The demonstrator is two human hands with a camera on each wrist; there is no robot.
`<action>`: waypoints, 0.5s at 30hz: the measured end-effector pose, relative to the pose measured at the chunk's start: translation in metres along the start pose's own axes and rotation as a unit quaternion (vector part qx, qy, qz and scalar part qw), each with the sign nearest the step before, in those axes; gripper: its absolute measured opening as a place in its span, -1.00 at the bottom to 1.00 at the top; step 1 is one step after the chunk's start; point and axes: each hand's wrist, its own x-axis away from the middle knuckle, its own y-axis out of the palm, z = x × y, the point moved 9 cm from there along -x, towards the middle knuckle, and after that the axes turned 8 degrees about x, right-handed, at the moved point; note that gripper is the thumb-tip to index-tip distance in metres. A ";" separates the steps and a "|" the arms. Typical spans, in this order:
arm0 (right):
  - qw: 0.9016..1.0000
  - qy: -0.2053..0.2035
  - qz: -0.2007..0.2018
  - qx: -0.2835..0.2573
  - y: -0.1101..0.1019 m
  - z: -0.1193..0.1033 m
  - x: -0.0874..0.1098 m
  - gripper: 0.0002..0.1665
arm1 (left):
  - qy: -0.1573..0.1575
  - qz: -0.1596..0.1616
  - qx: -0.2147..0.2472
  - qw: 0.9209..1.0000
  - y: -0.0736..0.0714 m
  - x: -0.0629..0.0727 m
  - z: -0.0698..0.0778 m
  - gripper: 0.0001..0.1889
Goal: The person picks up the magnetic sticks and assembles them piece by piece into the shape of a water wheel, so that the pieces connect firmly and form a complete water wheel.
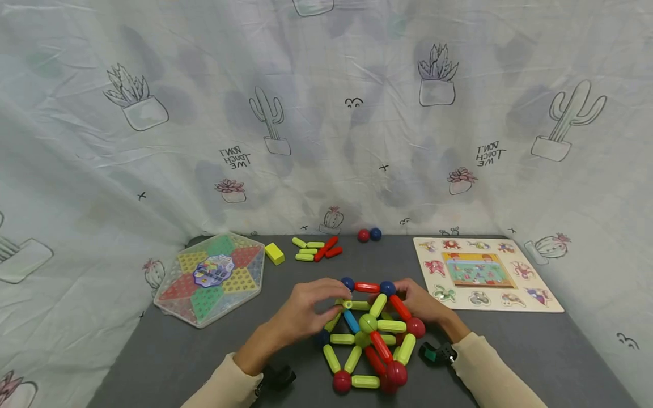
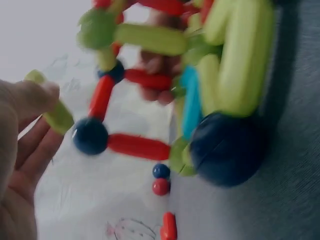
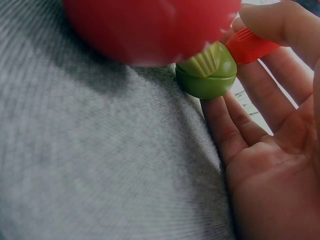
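Note:
A frame of colored rods and balls (image 1: pixel 391 326) stands on the dark table, built from yellow-green, red and blue rods. My left hand (image 1: pixel 305 309) is at its upper left, pinching a loose yellow-green rod (image 2: pixel 60 118) between thumb and fingers. This rod is apart from the nearby dark blue ball (image 2: pixel 90 136) in the left wrist view. On the far right side, my right hand (image 1: pixel 420 304) holds the frame by a red rod (image 3: pixel 250 46), next to a green ball (image 3: pixel 207 82). Part of that hand is hidden behind the frame in the head view.
Several loose yellow-green and red rods (image 1: pixel 326 248) lie at the back, beside a yellow block (image 1: pixel 274 254). A red ball (image 1: pixel 363 236) and a blue ball (image 1: pixel 376 234) sit near the curtain. A hexagonal game board (image 1: pixel 176 309) is left; a picture puzzle board (image 1: pixel 428 255) is right.

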 end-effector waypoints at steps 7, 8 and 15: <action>1.000 -0.003 0.001 -0.011 0.000 0.001 -0.001 -0.68 | 0.120 -0.038 -0.211 0.969 0.026 -0.004 0.023 -0.64; 1.000 -0.003 0.001 -0.009 0.000 0.001 -0.001 -0.68 | 0.124 -0.040 -0.230 0.964 0.028 -0.004 0.023 -0.65; 1.000 0.013 0.009 -0.003 -0.001 0.002 0.000 -0.68 | 0.134 -0.050 -0.263 0.954 0.039 -0.004 0.023 -0.67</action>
